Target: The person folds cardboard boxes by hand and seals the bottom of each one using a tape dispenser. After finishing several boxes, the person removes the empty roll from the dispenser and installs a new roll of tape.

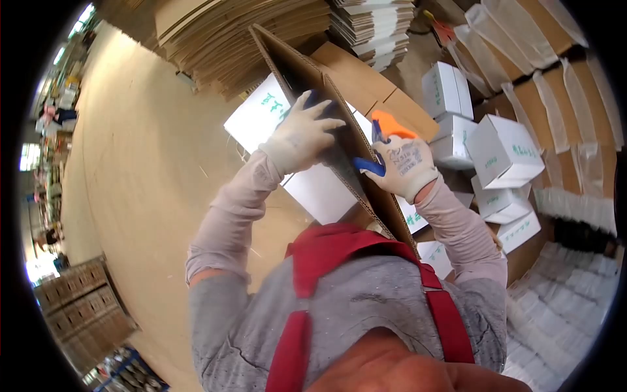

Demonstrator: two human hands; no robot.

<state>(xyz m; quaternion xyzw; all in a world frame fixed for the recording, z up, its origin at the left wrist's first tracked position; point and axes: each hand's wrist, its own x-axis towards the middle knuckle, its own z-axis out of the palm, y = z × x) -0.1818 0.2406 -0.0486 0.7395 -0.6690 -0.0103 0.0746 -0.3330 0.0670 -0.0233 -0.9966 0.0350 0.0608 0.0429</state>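
A large brown cardboard box (302,64), partly flattened, stands slanted in front of me with its panels close together. My left hand (302,134), in a white glove with blue palm coating, spreads its fingers against the box's near panel. On the other side, my right hand (403,163) wears a matching glove. Its fingers curl round an orange object (392,124) whose kind I cannot make out. The right thumb points toward the box's edge. White boxes with green print, such as this white box (261,112), show behind and beneath the cardboard.
Stacks of flat cardboard (241,39) and folded white cartons (373,26) stand at the far side. Several white boxes (501,151) are piled to the right, before wrapped brown cartons (555,104). Bare floor (144,196) stretches left, with a brown stack (81,307) at lower left.
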